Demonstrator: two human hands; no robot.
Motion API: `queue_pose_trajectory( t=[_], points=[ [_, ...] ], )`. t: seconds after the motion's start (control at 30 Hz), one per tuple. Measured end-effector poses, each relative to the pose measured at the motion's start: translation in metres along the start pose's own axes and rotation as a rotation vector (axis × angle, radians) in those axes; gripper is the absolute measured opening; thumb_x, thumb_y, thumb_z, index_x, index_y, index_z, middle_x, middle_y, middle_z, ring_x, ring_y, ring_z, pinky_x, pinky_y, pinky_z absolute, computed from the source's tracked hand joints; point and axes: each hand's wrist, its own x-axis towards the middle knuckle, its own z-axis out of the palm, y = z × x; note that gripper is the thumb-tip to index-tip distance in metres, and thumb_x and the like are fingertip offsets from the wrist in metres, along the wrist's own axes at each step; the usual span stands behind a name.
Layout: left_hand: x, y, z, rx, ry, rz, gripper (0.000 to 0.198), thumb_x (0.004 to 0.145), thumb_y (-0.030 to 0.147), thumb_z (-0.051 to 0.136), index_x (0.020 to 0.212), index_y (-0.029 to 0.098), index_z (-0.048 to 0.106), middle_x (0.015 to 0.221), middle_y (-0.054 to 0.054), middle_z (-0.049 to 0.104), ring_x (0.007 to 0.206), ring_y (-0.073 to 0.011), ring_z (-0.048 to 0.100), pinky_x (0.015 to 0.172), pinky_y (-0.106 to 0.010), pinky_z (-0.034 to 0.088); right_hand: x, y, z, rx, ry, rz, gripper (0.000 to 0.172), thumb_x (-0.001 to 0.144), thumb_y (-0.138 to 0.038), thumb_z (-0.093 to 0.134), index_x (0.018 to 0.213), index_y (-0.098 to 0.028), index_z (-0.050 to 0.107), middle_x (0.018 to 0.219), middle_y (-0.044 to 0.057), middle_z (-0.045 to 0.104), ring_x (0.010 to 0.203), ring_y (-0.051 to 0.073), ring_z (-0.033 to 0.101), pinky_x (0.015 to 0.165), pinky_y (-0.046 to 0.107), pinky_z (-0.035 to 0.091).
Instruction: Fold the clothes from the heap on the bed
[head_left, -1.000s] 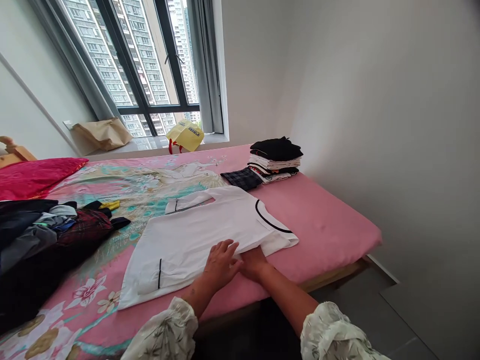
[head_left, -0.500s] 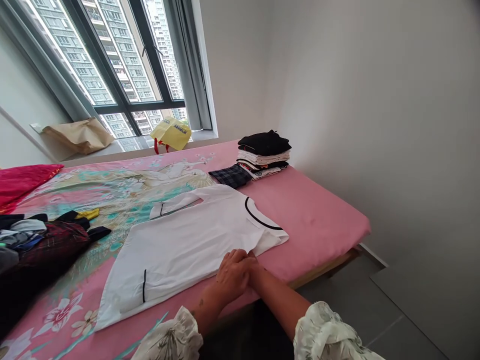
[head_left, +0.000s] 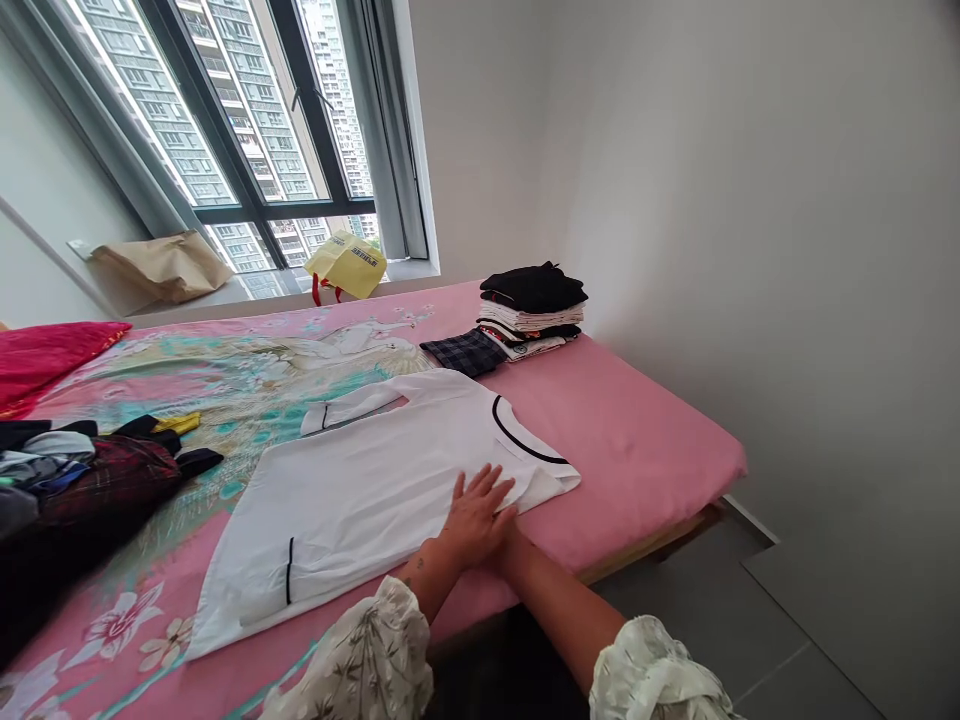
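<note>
A white short-sleeved top [head_left: 360,480] with thin black trim lies spread out on the bed, its long side towards me. My left hand [head_left: 476,515] rests flat on the near edge of the top, fingers stretched out and spread towards the black curved trim. Close against it, partly underneath, is my right hand [head_left: 510,545] at the same edge. Its fingers are hidden behind the left hand, so whether they grip the cloth does not show.
Beyond the top, folded dark plaid cloth [head_left: 465,352] lies beside a stack of folded clothes [head_left: 532,310]. At left is a heap of loose clothes [head_left: 112,490], with a red pillow [head_left: 52,360] behind. The pink bed [head_left: 637,440] ends at right above a grey floor [head_left: 720,590].
My left hand has opened from curled fingers to a flat, spread palm and shifted slightly forward over the top. The right hand has stayed nearly in place. The top lies much as before.
</note>
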Motion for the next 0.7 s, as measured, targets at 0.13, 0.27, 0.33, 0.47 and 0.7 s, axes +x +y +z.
queue_pose_trajectory(
  t=[0.13, 0.27, 0.33, 0.47, 0.7],
  points=[
    [-0.053, -0.074, -0.009, 0.243, 0.158, -0.368, 0.049, 0.092, 0.042, 0.031, 0.136, 0.024, 0.042, 0.149, -0.01, 0.031, 0.139, -0.0274, 0.022, 0.109, -0.059, 0.01, -0.009, 0.017, -0.01, 0.045, -0.191, -0.175, 0.046, 0.086, -0.041, 0.044, 0.119, -0.013, 0.059, 0.136, 0.01, 0.048, 0.128, 0.021, 0.04, 0.111, 0.038, 0.022],
    [-0.144, -0.147, -0.024, 0.377, 0.127, -0.576, 0.053, 0.091, 0.045, 0.033, 0.139, 0.024, 0.037, 0.15, -0.011, 0.028, 0.139, -0.0285, 0.021, 0.107, -0.063, 0.008, -0.011, 0.017, -0.015, 0.036, -0.293, -0.15, 0.067, 0.087, -0.055, 0.039, 0.144, -0.023, 0.027, 0.151, 0.004, 0.019, 0.139, 0.027, 0.017, 0.114, 0.048, 0.01],
    [-0.19, -0.17, -0.029, 0.401, 0.157, -0.592, 0.056, 0.089, 0.046, 0.037, 0.14, 0.023, 0.035, 0.15, -0.011, 0.028, 0.139, -0.0283, 0.021, 0.108, -0.06, 0.011, -0.011, 0.015, -0.015, 0.025, -0.261, -0.166, 0.071, 0.087, -0.057, 0.037, 0.146, -0.022, 0.019, 0.152, 0.004, 0.014, 0.14, 0.028, 0.012, 0.115, 0.049, 0.009],
    [-0.248, -0.19, -0.034, 0.415, 0.308, -0.428, 0.059, 0.083, 0.047, 0.049, 0.134, 0.019, 0.044, 0.147, -0.013, 0.034, 0.137, -0.0275, 0.026, 0.111, -0.049, 0.021, -0.014, 0.015, -0.009, -0.002, -0.227, -0.171, 0.073, 0.087, -0.057, 0.037, 0.147, -0.022, 0.017, 0.153, 0.004, 0.015, 0.14, 0.029, 0.013, 0.114, 0.05, 0.009],
    [-0.259, -0.191, -0.037, 0.266, 0.371, -0.299, 0.036, 0.085, 0.03, 0.046, 0.118, 0.024, 0.058, 0.126, -0.007, 0.057, 0.117, -0.0213, 0.052, 0.103, -0.04, 0.039, -0.02, 0.017, 0.001, -0.068, -0.222, -0.19, 0.071, 0.087, -0.058, 0.035, 0.147, -0.024, 0.015, 0.153, 0.003, 0.015, 0.138, 0.03, 0.018, 0.114, 0.051, 0.013]
  ],
)
